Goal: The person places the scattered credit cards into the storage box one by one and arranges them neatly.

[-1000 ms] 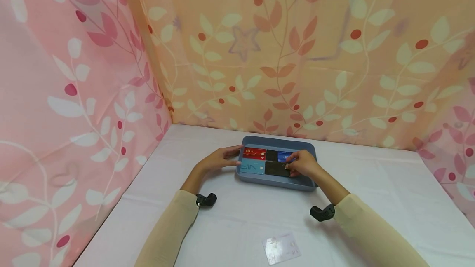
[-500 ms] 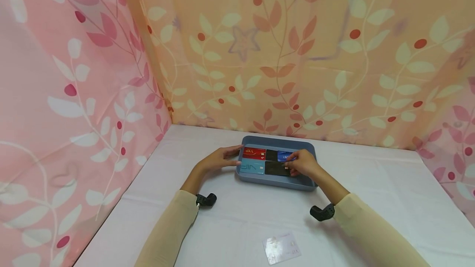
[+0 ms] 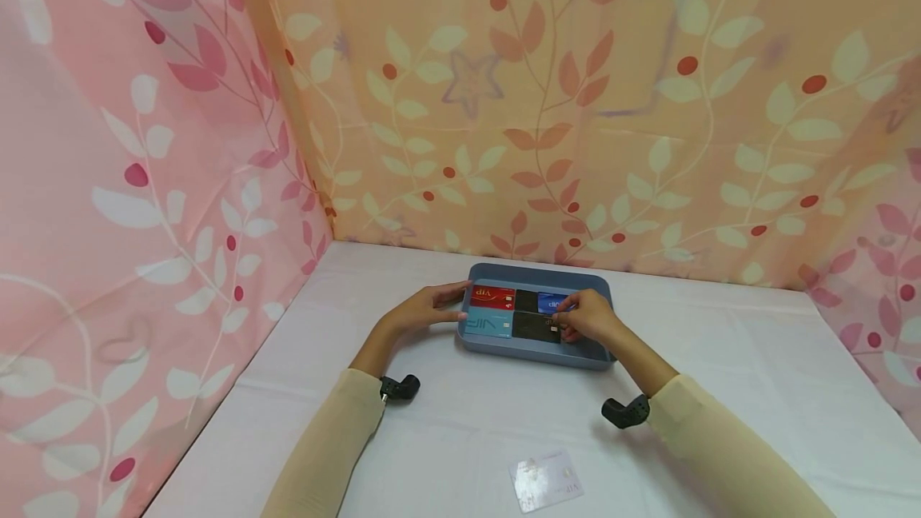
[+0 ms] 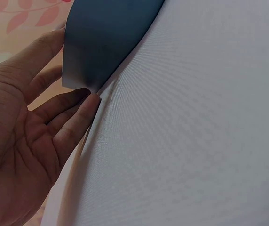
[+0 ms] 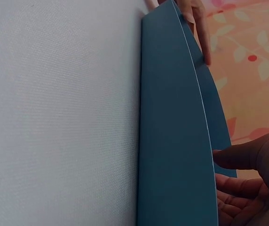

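A shallow blue-grey tray (image 3: pixel 532 353) holds several cards: a red VIP card (image 3: pixel 492 297), a light-blue card (image 3: pixel 488 324), a black card (image 3: pixel 534 326) and a blue card (image 3: pixel 551 303) with a black area on its left. My left hand (image 3: pixel 423 307) holds the tray's left end; in the left wrist view its fingers (image 4: pixel 75 125) meet the tray wall. My right hand (image 3: pixel 590 316) reaches over the right side and pinches the black card near its right end. In the right wrist view the tray wall hides the cards and part of the right fingertips.
A pale, shiny VIP card (image 3: pixel 547 481) lies apart on the white tablecloth (image 3: pixel 460 438), near the front. Patterned orange cloth (image 3: pixel 547 102) rises behind the table, with pink cloth (image 3: pixel 158 182) on the left. Black cameras (image 3: pixel 624 412) sit on both wrists.
The black card has slid very slightly left and toward me under the right fingers, and the light-blue card has shifted a little left. The left hand stays at the tray's end.
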Action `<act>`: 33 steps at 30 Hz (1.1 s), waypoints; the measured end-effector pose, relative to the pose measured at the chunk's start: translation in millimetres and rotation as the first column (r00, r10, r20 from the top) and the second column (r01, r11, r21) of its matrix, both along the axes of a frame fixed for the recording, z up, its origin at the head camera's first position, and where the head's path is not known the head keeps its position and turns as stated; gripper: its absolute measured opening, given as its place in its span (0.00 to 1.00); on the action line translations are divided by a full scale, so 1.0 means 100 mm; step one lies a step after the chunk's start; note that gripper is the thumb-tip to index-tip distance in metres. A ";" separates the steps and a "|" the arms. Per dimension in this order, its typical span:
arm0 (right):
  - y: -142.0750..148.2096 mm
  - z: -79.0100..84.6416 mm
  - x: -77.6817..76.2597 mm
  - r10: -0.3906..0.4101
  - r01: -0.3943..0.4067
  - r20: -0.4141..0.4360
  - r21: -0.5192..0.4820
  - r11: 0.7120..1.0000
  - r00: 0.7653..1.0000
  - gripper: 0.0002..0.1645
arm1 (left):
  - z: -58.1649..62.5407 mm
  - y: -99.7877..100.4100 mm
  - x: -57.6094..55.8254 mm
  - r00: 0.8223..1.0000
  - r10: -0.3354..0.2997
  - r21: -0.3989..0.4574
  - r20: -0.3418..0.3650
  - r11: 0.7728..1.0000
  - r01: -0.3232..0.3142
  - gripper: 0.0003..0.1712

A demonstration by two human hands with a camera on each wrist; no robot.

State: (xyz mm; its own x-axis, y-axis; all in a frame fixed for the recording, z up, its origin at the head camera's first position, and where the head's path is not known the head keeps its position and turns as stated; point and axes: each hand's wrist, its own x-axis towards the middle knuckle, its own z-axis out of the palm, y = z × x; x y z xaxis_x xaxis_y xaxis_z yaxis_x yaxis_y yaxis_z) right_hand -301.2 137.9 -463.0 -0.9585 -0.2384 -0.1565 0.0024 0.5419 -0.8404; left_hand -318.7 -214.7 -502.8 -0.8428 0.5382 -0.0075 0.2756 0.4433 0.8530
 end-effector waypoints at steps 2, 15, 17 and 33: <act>0.00 0.00 0.00 0.002 -0.002 -0.002 0.012 1.000 1.000 0.13 | 0.00 0.00 0.00 1.000 -0.002 0.004 0.002 1.000 0.002 0.45; 0.08 0.11 0.07 0.052 -0.045 -0.082 0.082 0.996 0.995 0.16 | 0.01 0.00 -0.01 1.000 0.001 0.006 0.012 1.000 -0.001 0.46; 0.10 0.15 0.10 0.056 -0.046 -0.112 0.091 0.995 0.992 0.16 | 0.00 0.00 -0.01 1.000 -0.001 0.011 0.012 1.000 0.001 0.45; 0.18 0.38 0.52 0.150 -0.107 -0.292 0.157 0.982 0.945 0.16 | 0.02 0.01 0.02 1.000 0.002 0.011 0.013 1.000 -0.002 0.45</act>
State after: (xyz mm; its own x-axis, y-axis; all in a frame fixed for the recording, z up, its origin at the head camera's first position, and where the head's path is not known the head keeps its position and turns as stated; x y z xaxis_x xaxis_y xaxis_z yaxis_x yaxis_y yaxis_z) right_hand -248.9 155.6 -425.4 -0.9284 -0.3594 0.0948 -0.3165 0.6308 -0.7084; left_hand -317.1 -214.1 -500.5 -0.8439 0.5364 -0.0130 0.2631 0.4348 0.8612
